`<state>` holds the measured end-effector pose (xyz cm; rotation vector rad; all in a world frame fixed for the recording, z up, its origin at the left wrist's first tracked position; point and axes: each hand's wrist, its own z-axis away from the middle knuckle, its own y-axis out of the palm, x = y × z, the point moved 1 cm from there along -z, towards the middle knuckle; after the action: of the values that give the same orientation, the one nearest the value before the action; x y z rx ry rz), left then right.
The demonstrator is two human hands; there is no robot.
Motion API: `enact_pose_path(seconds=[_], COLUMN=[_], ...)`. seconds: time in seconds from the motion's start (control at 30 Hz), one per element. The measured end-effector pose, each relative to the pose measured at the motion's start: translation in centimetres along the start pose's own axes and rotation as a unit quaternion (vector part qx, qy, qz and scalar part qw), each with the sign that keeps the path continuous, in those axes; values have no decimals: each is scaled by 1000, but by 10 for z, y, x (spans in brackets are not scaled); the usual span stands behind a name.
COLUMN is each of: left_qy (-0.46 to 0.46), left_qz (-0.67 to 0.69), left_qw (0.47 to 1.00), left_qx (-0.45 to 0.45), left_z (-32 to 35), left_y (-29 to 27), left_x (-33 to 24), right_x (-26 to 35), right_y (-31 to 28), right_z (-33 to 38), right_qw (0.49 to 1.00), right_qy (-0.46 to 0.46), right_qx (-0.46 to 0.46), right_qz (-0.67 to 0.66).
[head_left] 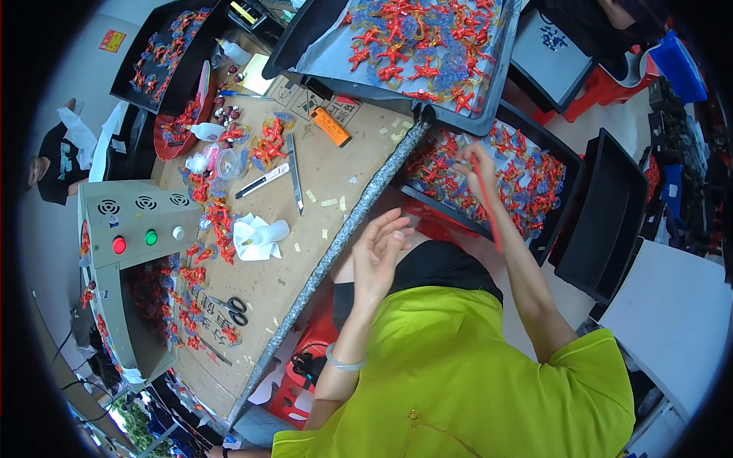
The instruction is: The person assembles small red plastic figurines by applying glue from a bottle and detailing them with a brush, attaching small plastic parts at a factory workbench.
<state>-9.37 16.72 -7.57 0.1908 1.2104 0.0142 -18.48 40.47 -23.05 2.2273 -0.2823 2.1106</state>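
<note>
My right hand point(477, 172) is closed around a long, thin red stick point(492, 217), which points back along my forearm. It is over the near side of a dark lower tray point(566, 160) full of small red figures with clear blue and yellow parts. I cannot make out what kind of tool the stick is. My left hand point(379, 248) hovers by the table's stone edge point(336, 256), its fingers loosely bent and apart, with nothing in them. Above the lower tray, another black tray point(489, 107) lined with white sheet holds more red figures point(391, 65).
On the brown-covered table point(305, 244) lie an orange box cutter point(330, 126), a white-handled knife point(262, 181), a white bottle point(267, 233) and scissors point(237, 309). A grey machine point(137, 221) with buttons stands left. Black trays point(603, 214) and a white surface point(672, 305) are at right.
</note>
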Motion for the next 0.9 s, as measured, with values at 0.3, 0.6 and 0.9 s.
enact_pose_path(seconds=[0.3, 0.6, 0.9], left_qy=[-31, 50, 107], left_qz=[190, 230, 185], left_qw=[970, 962, 974], left_qx=[146, 139, 77], left_z=[7, 30, 42], left_y=[56, 13, -6], left_x=[11, -19, -21], right_x=[165, 229, 251], right_y=[-12, -2, 53], right_z=[91, 72, 62], right_qw=[986, 963, 939], right_qy=[53, -56, -142], right_qx=[113, 246, 311], right_qz=[-107, -98, 16])
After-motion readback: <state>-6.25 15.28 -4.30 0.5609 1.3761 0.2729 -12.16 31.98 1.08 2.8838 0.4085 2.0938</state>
